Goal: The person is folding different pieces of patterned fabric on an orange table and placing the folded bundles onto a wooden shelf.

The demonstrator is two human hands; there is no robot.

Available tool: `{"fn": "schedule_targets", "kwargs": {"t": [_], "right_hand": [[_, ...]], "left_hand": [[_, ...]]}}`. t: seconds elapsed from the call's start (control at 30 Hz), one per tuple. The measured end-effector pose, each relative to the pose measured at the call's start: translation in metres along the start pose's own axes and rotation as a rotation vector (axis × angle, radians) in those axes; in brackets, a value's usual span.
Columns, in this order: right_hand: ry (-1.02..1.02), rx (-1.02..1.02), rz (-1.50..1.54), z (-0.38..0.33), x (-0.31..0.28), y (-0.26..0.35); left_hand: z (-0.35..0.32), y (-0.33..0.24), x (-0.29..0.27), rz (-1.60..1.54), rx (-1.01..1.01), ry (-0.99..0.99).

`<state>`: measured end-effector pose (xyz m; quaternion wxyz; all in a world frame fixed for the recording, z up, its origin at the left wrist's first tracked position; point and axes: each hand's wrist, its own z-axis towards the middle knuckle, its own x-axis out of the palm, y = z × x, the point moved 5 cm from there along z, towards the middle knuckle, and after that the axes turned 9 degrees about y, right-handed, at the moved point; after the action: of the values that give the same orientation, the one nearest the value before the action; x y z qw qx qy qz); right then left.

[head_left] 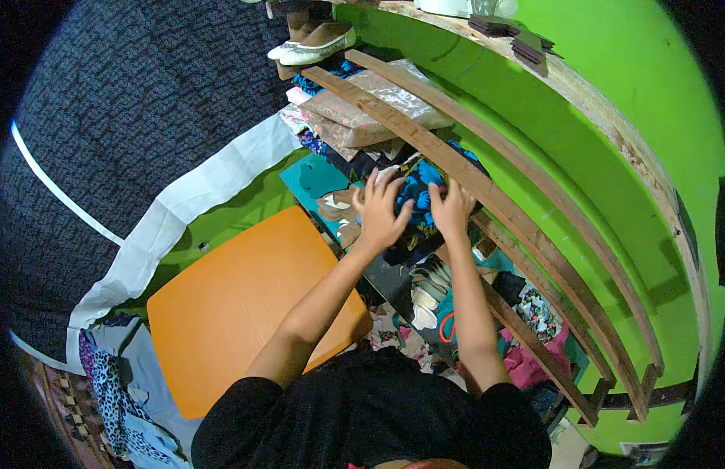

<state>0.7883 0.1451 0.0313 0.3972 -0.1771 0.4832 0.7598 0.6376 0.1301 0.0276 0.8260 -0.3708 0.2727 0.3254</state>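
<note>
Cloth of black fabric printed with bright blue flowers [422, 186], had lying between two bare hands, partly beneath a long brown wooden rail [487, 186]. Held the left hand [380, 211] at its left side, with fingers spread and thumb well apart from them, pointing toward the blue print. Set the right hand [451, 209] at its right side, with thumb over the print and apart from the slightly bent fingers. Could not tell the firmness of either hand's contact. Had both forearms stretched forward from a black short-sleeved shirt [370, 406]. Had just beyond the cloth some folded, pinkish-brown fabric in clear shiny plastic [339, 116], with white flat shoes [319, 48] farther off. Had to the left an orange plastic tabletop with rounded corners [245, 305], and beyond it a long white cloth strip [194, 184] beside a dark, textured hanging [167, 102]. Had at lower right a crumpled, bright pink cloth [554, 353] beneath the rails, and at far right a bright green wall [651, 94].
</note>
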Motion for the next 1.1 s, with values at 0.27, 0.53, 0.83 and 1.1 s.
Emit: {"fn": "schedule_targets", "kwargs": {"t": [0.27, 0.53, 0.83, 1.1], "right_hand": [[0.413, 0.125, -0.051, 0.055, 0.068, -0.088], [0.545, 0.379, -0.350, 0.036, 0.070, -0.055], [0.275, 0.292, -0.438, 0.038, 0.063, -0.077], [-0.104, -0.448, 0.056, -0.107, 0.090, 0.128]], "left_hand": [[0.004, -0.001, 0.066, 0.259, -0.029, 0.447], [-0.002, 0.018, 0.065, 0.316, -0.097, 0.663], [-0.092, 0.052, 0.010, -0.097, 0.024, 0.322], [-0.333, 0.198, -0.126, -0.481, -0.867, -0.007]]}}
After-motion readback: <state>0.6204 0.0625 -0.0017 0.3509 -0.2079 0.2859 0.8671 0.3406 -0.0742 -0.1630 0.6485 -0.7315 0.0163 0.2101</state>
